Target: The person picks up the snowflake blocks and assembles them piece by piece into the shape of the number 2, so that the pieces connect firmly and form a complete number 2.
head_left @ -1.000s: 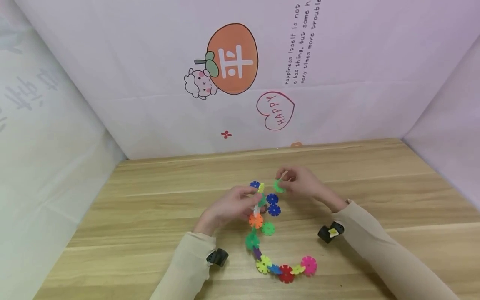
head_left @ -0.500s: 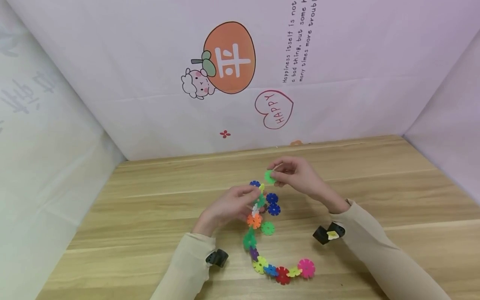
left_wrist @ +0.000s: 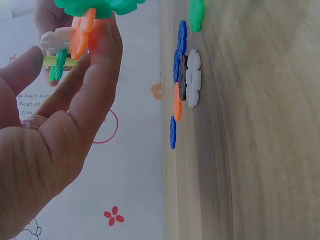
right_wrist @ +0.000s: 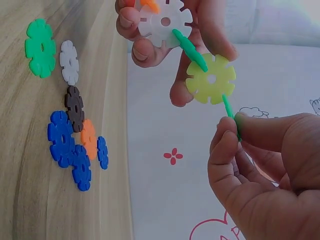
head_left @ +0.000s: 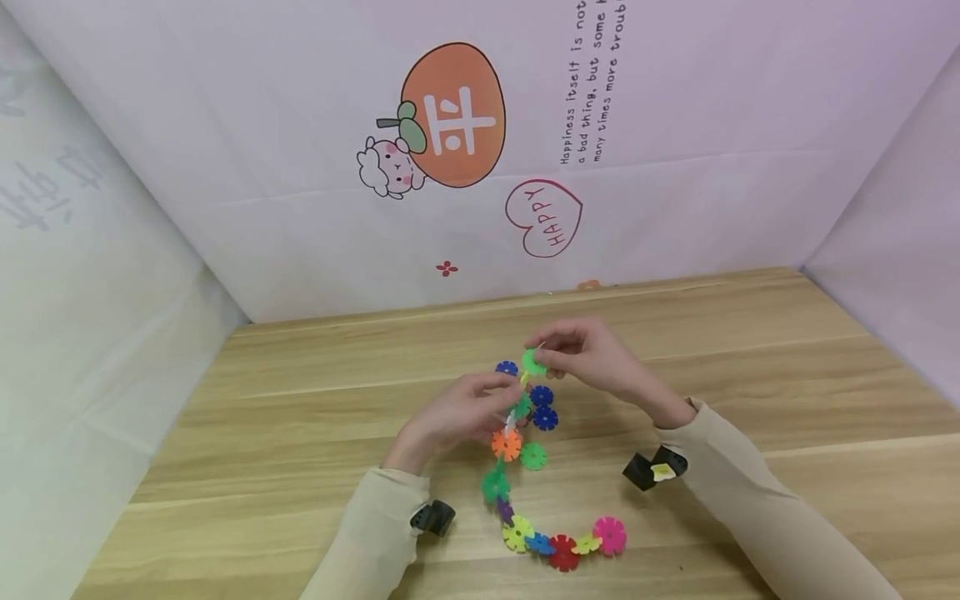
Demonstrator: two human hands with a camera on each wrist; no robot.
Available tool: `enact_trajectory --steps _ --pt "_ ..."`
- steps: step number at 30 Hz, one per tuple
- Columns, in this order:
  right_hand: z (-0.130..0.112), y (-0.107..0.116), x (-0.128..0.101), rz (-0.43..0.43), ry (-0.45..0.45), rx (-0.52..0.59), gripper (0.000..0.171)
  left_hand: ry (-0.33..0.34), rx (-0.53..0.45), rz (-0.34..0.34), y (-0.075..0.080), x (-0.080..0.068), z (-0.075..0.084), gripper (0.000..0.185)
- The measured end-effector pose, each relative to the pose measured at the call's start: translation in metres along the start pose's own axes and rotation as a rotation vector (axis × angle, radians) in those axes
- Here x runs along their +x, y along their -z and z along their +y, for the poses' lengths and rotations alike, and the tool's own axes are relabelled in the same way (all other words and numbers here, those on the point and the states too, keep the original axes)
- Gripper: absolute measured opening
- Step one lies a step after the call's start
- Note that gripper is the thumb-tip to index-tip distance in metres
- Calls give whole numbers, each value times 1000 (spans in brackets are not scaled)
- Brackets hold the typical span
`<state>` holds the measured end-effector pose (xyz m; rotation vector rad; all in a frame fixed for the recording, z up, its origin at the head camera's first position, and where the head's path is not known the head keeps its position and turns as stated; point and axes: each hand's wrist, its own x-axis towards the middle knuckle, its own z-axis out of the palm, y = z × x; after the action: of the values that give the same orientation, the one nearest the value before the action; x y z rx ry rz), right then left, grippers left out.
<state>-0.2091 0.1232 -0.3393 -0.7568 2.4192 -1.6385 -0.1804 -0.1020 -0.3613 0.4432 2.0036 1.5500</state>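
Right hand has brought its pinched green disc against the left-held chain.

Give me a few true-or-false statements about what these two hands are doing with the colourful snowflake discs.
1. The right hand pinches a green disc. True.
2. The left hand lies flat on the wooden table. False: it grips the upper end of the disc chain.
3. A yellow disc sits at the chain's held end. True.
4. The chain's far end on the table is a black disc. False: it ends in a pink disc.
5. Loose blue discs lie on the table. True.
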Motion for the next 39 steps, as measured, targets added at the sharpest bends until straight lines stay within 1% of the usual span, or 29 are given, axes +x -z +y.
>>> enact_trajectory --steps 4,9,14,21,26,29,33,34,37,39 --pt "-1 0 -1 -6 23 -13 17 4 -2 7 -1 1 -1 49" --pt "-1 -1 -2 -6 34 -18 16 -17 -4 25 -3 2 -1 44" --pt "-1 -4 -2 0 18 -9 15 -60 -10 44 -5 2 -2 36" --pt "3 -9 -2 23 33 15 13 -134 31 59 -6 6 -5 30" --pt "2 -10 -3 50 2 14 12 -148 -6 63 -7 7 -6 30" --pt "1 -12 -3 51 -11 14 12 -167 28 78 -8 7 -4 28" --pt "1 -12 -3 35 -11 6 12 -190 80 85 -8 6 -4 28" --pt "1 -11 -3 27 -8 3 12 -188 75 81 -8 6 -4 28" --pt "1 -9 -3 -23 6 -19 16 -179 90 74 -8 5 -3 29" --pt "2 -6 -4 -66 25 -42 21 -175 122 70 -7 5 -3 30"
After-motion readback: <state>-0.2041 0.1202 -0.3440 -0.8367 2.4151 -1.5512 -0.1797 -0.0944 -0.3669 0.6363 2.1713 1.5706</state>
